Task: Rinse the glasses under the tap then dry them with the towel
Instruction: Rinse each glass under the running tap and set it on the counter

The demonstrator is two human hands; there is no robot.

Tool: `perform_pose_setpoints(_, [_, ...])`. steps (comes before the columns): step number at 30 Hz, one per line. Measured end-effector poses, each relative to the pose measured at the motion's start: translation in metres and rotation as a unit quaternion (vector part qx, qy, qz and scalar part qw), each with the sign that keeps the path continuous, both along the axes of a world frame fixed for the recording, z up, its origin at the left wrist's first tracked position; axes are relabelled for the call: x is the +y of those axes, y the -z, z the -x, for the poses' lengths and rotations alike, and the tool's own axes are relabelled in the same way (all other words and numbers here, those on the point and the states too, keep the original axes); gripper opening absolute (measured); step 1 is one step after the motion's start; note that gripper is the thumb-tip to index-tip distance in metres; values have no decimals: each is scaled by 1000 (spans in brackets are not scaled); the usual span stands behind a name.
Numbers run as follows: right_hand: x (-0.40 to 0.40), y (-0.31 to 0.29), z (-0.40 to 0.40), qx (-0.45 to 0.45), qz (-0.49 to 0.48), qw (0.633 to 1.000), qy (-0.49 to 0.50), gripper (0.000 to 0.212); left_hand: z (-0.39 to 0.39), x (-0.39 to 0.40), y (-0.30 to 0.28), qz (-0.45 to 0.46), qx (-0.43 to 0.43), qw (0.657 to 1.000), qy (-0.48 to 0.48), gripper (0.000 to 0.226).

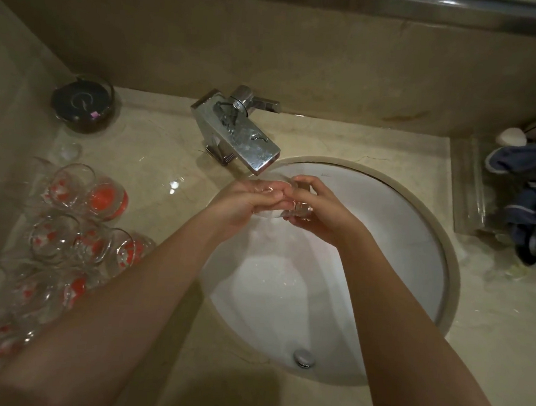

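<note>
Both my hands hold one clear glass (292, 201) under the spout of the chrome tap (246, 138), over the white sink (417, 232). My left hand (244, 201) cups it from the left, and its fingers reach to the glass's rim. Fingers of my right hand (315, 206) curl around its right side. The glass lies tilted between my palms and is mostly hidden by them. Several clear glasses with red patterns (68, 220) stand on the counter at the left. A dark blue towel (533, 202) lies crumpled on the counter at the right.
A dark round container (83, 104) sits at the back left of the beige marble counter. A white soap bar (512, 136) lies at the back right beside the towel. The sink drain (304, 357) shows near the front. Walls close the counter at the left and back.
</note>
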State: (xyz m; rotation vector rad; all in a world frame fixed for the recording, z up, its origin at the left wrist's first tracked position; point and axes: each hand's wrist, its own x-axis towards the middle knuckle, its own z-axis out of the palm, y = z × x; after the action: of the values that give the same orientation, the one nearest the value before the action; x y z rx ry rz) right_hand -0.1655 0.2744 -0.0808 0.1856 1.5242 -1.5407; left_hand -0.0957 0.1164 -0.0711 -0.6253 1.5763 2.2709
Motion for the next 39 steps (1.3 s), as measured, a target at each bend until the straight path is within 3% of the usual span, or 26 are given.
perform_pose_setpoints(4, [-1,-5,1,-17,-59,997,-36,49,2,2,-1,4,-7,1000,-8,15])
perform_pose_setpoints(7, [3,0,3,34,-6,999,-9,31,4,2,-2,-14,2,999,-51,15])
perform_pose_setpoints(9, [6,2,4,52,21,998,3,37,7,1,-5,-17,-3,998,-63,12])
perform_pose_setpoints(12, [4,-3,3,10,18,1000,3,33,10,1,-9,-1,3,999,-51,13])
perform_pose_setpoints(15, [1,-9,4,-46,-27,999,2,50,9,0,-7,2,-8,999,-48,13])
perform_pose_setpoints(18, [3,-4,4,-6,-8,999,-36,22,7,-2,-4,-4,-15,998,-59,11])
perform_pose_setpoints(22, [2,2,3,56,11,998,-19,36,5,-4,-4,5,-19,998,-53,14])
perform_pose_setpoints(24, [-2,-2,0,17,12,1000,6,31,5,-4,-4,19,-18,999,-44,13])
perform_pose_setpoints(27, [-5,-4,-1,-48,-14,999,21,46,6,-5,-4,24,-23,998,-44,12])
perform_pose_setpoints(30, [-1,1,-1,-26,-4,1000,-2,33,4,-7,-4,27,-25,998,-46,12])
perform_pose_setpoints(33, [4,8,-2,21,13,1000,5,41,4,-9,-2,16,-25,998,-60,12])
perform_pose_setpoints(35, [3,7,-4,-9,19,999,24,32,4,-8,0,24,-26,998,-52,12])
perform_pose_setpoints(37, [2,3,-5,-57,8,997,41,41,4,-6,0,34,-25,998,-36,12])
perform_pose_setpoints(39, [3,4,-5,-40,3,999,23,41,3,-4,-2,32,-20,999,-28,10])
